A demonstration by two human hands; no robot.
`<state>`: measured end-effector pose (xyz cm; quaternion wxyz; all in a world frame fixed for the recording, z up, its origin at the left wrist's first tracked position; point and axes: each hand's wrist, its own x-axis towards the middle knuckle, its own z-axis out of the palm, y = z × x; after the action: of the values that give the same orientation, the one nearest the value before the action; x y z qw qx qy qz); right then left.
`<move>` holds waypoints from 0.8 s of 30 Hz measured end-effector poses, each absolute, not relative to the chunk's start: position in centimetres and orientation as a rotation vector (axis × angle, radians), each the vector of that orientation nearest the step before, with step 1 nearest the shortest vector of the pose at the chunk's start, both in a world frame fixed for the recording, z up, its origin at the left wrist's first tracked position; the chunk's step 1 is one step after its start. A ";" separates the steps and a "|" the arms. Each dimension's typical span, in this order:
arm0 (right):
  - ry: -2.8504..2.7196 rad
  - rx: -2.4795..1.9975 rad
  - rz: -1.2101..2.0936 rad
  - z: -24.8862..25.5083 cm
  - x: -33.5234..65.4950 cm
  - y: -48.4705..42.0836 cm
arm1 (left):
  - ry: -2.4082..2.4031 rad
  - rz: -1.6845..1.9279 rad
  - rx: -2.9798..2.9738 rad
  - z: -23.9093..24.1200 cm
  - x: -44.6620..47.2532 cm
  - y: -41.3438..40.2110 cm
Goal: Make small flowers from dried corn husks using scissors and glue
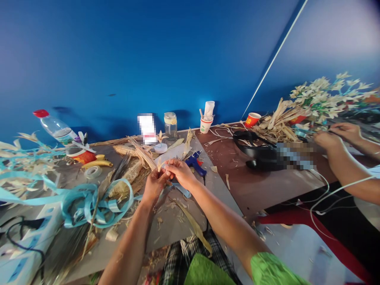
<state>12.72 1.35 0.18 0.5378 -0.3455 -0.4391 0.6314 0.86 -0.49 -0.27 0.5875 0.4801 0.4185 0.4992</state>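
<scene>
Power strip (pixel 32 242) cut off; pinched piece (pixel 159 164) too small to tell

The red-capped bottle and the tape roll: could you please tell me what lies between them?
In the head view, a red paper cup sits between the bottle and the tape roll.

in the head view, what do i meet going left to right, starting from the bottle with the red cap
red-capped bottle → tape roll → left hand → right hand → blue glue gun → red paper cup by the wall → pale flowers at far right
</scene>
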 end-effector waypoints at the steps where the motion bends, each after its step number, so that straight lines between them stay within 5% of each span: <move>1: -1.088 -0.815 1.477 0.3 12.7 1.2 | 0.966 1.164 1.101 -0.3 0.8 -0.4; 24: -1.131 -1.017 1.304 -1.4 12.3 1.5 | 0.994 1.211 1.053 -0.9 0.8 -0.4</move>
<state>12.25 1.53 -1.38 0.5390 -0.4275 -0.4754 0.5484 0.78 -0.37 -0.92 0.5868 0.4518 0.4262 0.5195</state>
